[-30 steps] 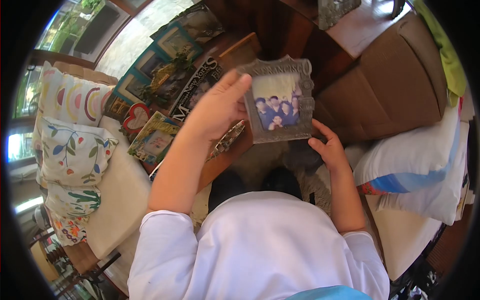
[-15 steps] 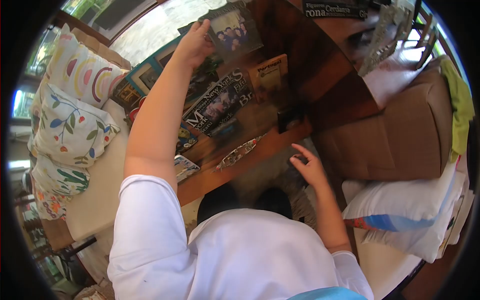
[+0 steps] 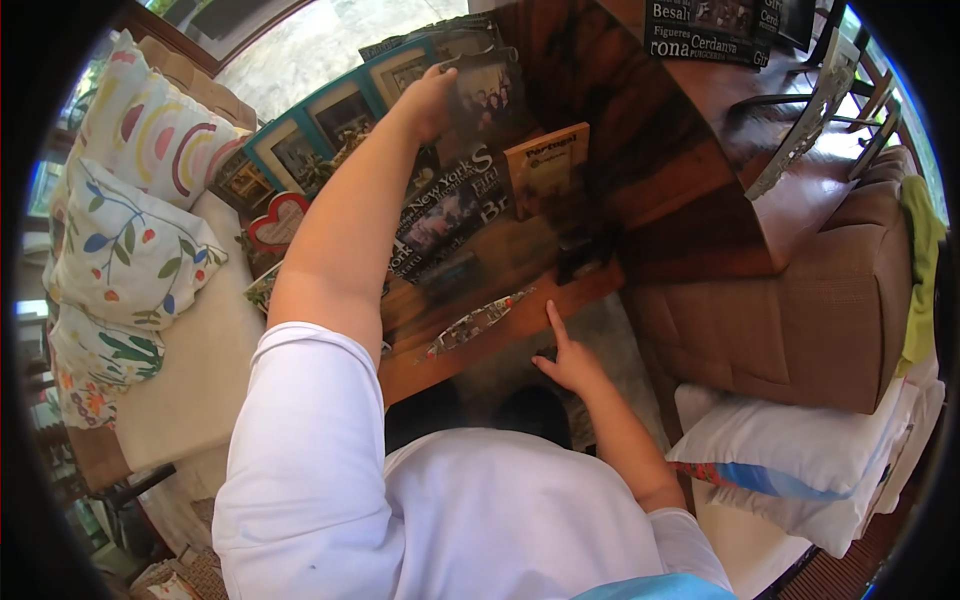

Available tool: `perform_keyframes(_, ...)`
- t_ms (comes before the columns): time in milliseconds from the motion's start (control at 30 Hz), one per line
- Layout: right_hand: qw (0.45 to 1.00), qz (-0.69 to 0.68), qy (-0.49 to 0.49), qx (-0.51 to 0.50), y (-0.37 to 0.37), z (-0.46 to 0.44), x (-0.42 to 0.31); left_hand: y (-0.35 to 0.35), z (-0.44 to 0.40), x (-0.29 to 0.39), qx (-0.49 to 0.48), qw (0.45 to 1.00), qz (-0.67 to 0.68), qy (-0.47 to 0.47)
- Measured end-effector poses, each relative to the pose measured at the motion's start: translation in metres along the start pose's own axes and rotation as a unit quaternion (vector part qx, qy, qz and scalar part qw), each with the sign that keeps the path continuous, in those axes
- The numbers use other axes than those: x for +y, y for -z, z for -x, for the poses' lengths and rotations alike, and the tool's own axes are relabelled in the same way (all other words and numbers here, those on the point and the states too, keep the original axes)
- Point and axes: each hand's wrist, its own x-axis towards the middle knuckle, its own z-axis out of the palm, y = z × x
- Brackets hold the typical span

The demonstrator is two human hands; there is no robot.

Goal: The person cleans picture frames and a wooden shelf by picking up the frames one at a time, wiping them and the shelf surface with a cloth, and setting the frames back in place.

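Note:
My left hand (image 3: pixel 430 103) reaches far forward, its fingers closed on the left edge of a dark picture frame (image 3: pixel 492 98) with a group photo. The frame is blurred and stands upright over the wooden table (image 3: pixel 640 140). Just below it is a black New York picture frame (image 3: pixel 445 222), partly behind my forearm. A tan Portugal frame (image 3: pixel 545 165) stands to its right. My right hand (image 3: pixel 572 358) is empty, index finger stretched out, near the table's front edge. Close to that hand, a long, narrow, patterned dish (image 3: pixel 478 325) lies on the table.
A teal multi-photo frame (image 3: pixel 308 140) and a red heart-shaped frame (image 3: pixel 280 222) stand left of my arm. Cushions (image 3: pixel 140 250) lie on the left seat. A brown backrest (image 3: pixel 760 320) and white pillows (image 3: pixel 790 445) are at right. Another lettered frame (image 3: pixel 705 35) is farther back.
My left hand and the held picture frame have shifted right and slightly down. My right hand has moved left and down, its index finger now extended. The camera view has also shifted.

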Motion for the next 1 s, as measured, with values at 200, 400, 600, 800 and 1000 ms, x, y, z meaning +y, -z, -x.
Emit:
perform_keyframes(200, 0.998, 0.046, -0.021, -0.044, 0.013, 0.002, -0.006, -0.056, 0.038, 0.080, 0.072, 0.967, 0.116, 0.216)
perform_keyframes(400, 0.997, 0.052, -0.017, -0.048, 0.017, 0.002, -0.007, -0.032, -0.007, 0.000, -0.014, 0.995, -0.088, 0.049)
perform_keyframes(600, 0.997, 0.055, -0.019, -0.050, 0.016, 0.002, -0.008, -0.076, 0.037, 0.087, 0.069, 0.965, 0.114, 0.226)
perform_keyframes(800, 0.996, 0.087, -0.002, -0.033, 0.030, 0.005, -0.036, -0.063, 0.027, 0.080, 0.051, 0.976, -0.075, 0.196)
perform_keyframes(1000, 0.993, 0.113, 0.001, -0.038, 0.015, -0.006, -0.049, -0.056, 0.025, 0.061, 0.063, 0.958, -0.256, 0.108)
